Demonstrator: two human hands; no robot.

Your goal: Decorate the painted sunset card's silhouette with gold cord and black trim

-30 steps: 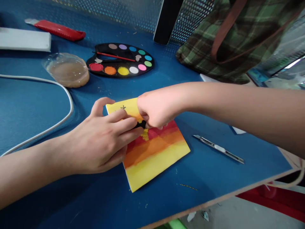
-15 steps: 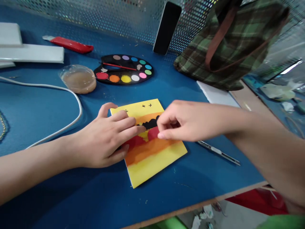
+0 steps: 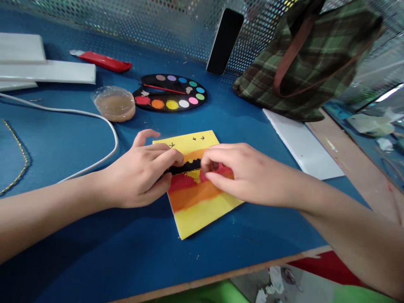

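Note:
A small painted card (image 3: 202,210) with yellow, orange and red bands lies on the blue table (image 3: 94,252). A jagged black paper strip (image 3: 186,167) stretches across its middle. My left hand (image 3: 142,174) pinches the strip's left end, thumb raised. My right hand (image 3: 243,172) pinches the strip's right end, fingers curled over the card. Three tiny black bird marks sit near the card's far edge.
Behind are a black paint palette (image 3: 170,92) with a red brush, a cup of murky water (image 3: 114,104), a red cutter (image 3: 102,61), white boards (image 3: 47,71), a white cable (image 3: 78,112), a phone (image 3: 225,41), a plaid bag (image 3: 309,54) and white paper (image 3: 303,145).
My right hand drew back from a fist over the card and now pinches the strip's right end. The view tilted up and shifted. The knife at the right is now out of sight.

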